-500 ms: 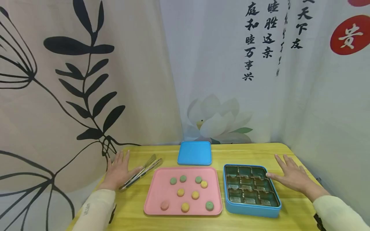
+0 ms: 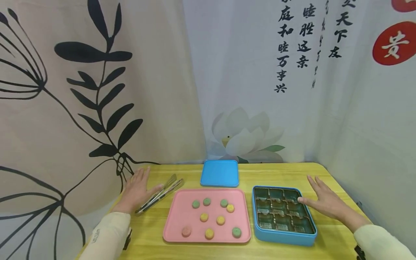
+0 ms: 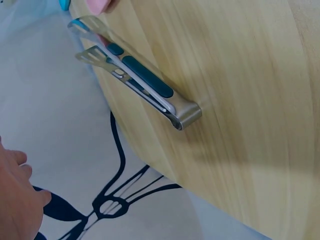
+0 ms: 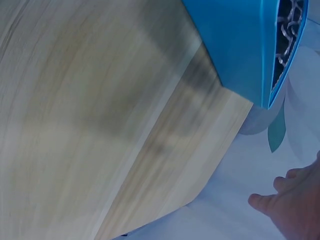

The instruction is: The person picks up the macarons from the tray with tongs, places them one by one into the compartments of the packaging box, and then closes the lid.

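**A:** Nearest us is the pink tray (image 2: 175, 227) with nine little round sweets (image 2: 209, 233) scattered on it, green, yellow and a pinkish one. Right beside it sits the blue tin (image 2: 284, 236), its nine dark foil cups all bare.

**B:** And the hands?
**A:** Both flat on the tabletop (image 2: 325, 245), holding nothing. The left hand (image 2: 136, 191) has straight fingers (image 2: 143, 175) spread wide, thumb just beside the metal tongs (image 2: 159, 196), maybe touching, hard to say. The right hand (image 2: 326, 201) is spread too, thumb tip at the tin's far right rim.

**B:** So tongs are the thing to grab?
**A:** I'd guess so. They lie slanted, hinge end toward the person, tips toward the tray. The wrist view shows them as polished steel with dark green grip pads, arms sprung slightly apart. I'd pick them up by the pads near the middle, not the hinge, and squeeze gently since those sweets look soft.

**B:** Anything further back?
**A:** The blue lid (image 2: 219, 173), lying flat behind the tray, then printed curtains.
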`<act>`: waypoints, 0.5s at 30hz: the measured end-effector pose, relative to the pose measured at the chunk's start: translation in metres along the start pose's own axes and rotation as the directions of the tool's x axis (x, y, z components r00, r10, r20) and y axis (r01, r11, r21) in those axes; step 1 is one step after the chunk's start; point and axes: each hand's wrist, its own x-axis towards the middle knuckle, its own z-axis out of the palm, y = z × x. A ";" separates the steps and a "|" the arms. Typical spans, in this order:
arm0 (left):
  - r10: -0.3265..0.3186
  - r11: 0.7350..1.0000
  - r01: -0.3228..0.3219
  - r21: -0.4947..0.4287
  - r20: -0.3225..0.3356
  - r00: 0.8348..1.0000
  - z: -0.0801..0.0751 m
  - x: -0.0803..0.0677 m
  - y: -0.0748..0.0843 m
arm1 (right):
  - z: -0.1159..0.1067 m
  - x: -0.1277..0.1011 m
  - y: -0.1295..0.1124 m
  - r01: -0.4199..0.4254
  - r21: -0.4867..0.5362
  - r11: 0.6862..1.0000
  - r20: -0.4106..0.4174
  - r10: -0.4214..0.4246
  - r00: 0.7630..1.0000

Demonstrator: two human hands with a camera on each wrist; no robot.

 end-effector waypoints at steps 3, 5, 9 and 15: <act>0.002 1.000 -0.002 -0.026 -0.003 1.000 0.000 0.000 0.001 | 0.002 -0.001 -0.002 -0.006 0.045 0.999 0.028 0.005 1.000; 0.002 0.999 -0.003 -0.045 -0.008 1.000 -0.001 -0.001 0.002 | 0.003 -0.001 -0.003 -0.009 0.078 0.997 0.043 0.005 0.999; 0.004 0.996 -0.005 -0.084 -0.009 1.000 -0.002 -0.003 0.001 | 0.008 -0.002 -0.003 -0.016 0.129 0.991 0.063 0.008 0.998; 0.013 0.988 -0.011 -0.152 0.010 1.000 0.003 -0.005 -0.004 | 0.015 -0.005 -0.001 -0.009 0.184 0.983 0.071 -0.005 0.997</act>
